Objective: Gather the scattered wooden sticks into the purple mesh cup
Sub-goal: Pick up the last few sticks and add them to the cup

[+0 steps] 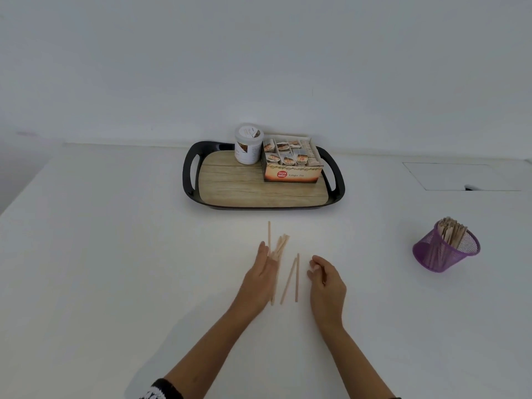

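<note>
bare table point(359, 240) btwn sticks point(290, 279) & cup point(444, 249); tray point(263, 194) behind.

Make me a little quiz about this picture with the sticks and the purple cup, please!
1. True or false: the purple cup already has sticks in it.
2. What sits on the tray next to the tea box? A) a white jar B) a red mug C) a spoon
3. Fill in: the loose sticks lie on the table between the left hand and the ____ hand.

Key:
1. True. A bunch of sticks stands inside the cup.
2. A. The white jar stands to the left of the tea box.
3. Right. The right hand rests just beside the sticks, fingers loosely curled.
</note>
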